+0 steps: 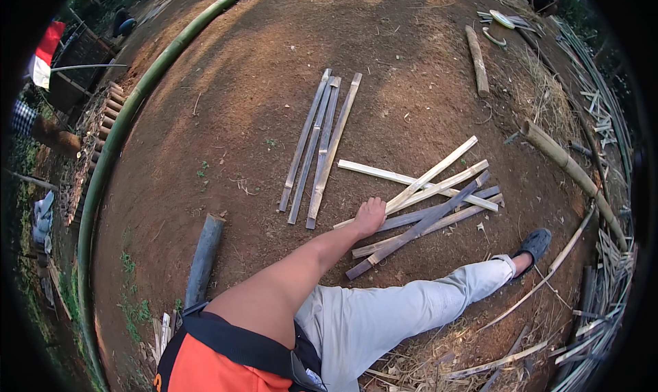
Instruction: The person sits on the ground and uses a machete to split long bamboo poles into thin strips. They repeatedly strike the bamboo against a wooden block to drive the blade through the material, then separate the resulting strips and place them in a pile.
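My left hand (371,216) reaches across the ground, its fingers curled around a pale bamboo slat (439,187). One end of this slat sticks out left of the hand. Another pale slat (442,164) runs up to the right from beside my fingers. A third pale slat (377,172) lies crosswise under them. Nearer to me, a dark slat (411,232) rests aslant over others in the loose pile. Beyond my hand, several narrow slats (336,141) lie roughly side by side, pointing away from me. My right hand is out of view.
A long green bamboo pole (123,128) curves along the left. A short dark bamboo piece (204,255) lies near my arm. Bamboo logs (476,59) and a thick pole (562,160) are at right, with split strips (600,337). My outstretched leg (418,303) borders the pile.
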The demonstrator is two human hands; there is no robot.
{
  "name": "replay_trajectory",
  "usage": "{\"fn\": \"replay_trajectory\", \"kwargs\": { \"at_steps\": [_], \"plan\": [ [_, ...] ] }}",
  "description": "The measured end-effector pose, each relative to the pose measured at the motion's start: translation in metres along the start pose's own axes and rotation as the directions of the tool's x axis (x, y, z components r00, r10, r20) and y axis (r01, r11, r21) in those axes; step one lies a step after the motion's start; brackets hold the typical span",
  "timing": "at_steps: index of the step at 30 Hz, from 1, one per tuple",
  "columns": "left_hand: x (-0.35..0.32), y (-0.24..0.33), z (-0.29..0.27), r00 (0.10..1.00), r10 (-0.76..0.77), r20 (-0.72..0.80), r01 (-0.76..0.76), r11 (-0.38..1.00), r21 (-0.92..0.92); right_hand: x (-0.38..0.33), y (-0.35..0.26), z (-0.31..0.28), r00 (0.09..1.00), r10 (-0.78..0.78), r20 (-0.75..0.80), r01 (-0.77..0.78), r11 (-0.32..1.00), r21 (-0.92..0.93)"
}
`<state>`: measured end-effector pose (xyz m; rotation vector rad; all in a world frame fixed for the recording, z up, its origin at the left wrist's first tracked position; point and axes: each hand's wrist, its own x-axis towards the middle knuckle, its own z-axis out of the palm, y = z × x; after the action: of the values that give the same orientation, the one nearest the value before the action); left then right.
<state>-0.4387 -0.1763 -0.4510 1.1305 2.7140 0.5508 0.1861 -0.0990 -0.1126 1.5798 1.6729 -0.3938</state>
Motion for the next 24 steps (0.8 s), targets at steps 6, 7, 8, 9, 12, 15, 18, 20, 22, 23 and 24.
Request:
{"fn": "replay_trajectory", "kwargs": {
  "at_steps": [6,7,8,9,12,15,18,20,22,23,24],
  "plan": [
    [-0.008,-0.001,-0.025,0.983,-0.17,0.068,0.183,0.932,-0.312,0.015,0.015,0.003,1.0,-0.022,0.002,0.022,0.999,-0.027],
    [-0.011,-0.001,-0.03,0.981,-0.185,0.055,0.192,0.909,-0.37,0.017,0.019,0.003,1.0,-0.026,0.002,0.026,0.999,-0.028],
    [-0.015,-0.003,-0.036,0.979,-0.2,0.042,0.199,0.882,-0.427,0.019,0.021,0.003,1.0,-0.031,0.004,0.031,0.999,-0.025],
    [-0.02,-0.006,-0.042,0.976,-0.216,0.031,0.203,0.852,-0.482,0.022,0.023,0.005,0.999,-0.036,0.005,0.037,0.999,-0.023],
    [-0.035,-0.018,-0.053,0.92,-0.385,-0.07,0.247,0.71,-0.66,0.028,0.026,0.007,0.998,-0.055,0.008,0.055,0.998,-0.021],
    [-0.045,-0.049,-0.063,0.885,-0.44,-0.15,0.313,0.803,-0.507,0.033,0.028,0.01,0.996,-0.09,0.008,0.09,0.996,-0.022],
    [-0.055,-0.069,-0.073,0.879,-0.433,-0.201,0.379,0.888,-0.26,0.035,0.029,0.014,0.992,-0.123,0.02,0.123,0.992,-0.035],
    [-0.055,-0.056,-0.08,0.865,-0.307,-0.397,0.301,0.95,-0.079,0.029,0.029,0.014,0.995,-0.103,0.011,0.103,0.994,-0.022],
    [-0.049,-0.021,-0.088,0.875,-0.255,-0.412,0.188,0.962,-0.196,0.026,0.024,0.013,0.995,-0.09,-0.041,0.092,0.994,0.058],
    [-0.049,0.004,-0.095,0.896,-0.213,-0.39,0.099,0.951,-0.292,0.025,0.025,0.013,0.994,-0.068,-0.081,0.077,0.99,0.116],
    [-0.056,0.037,-0.1,0.927,-0.148,-0.344,-0.001,0.918,-0.397,0.019,0.026,0.016,0.991,-0.028,-0.127,0.052,0.982,0.184]
  ]
}}
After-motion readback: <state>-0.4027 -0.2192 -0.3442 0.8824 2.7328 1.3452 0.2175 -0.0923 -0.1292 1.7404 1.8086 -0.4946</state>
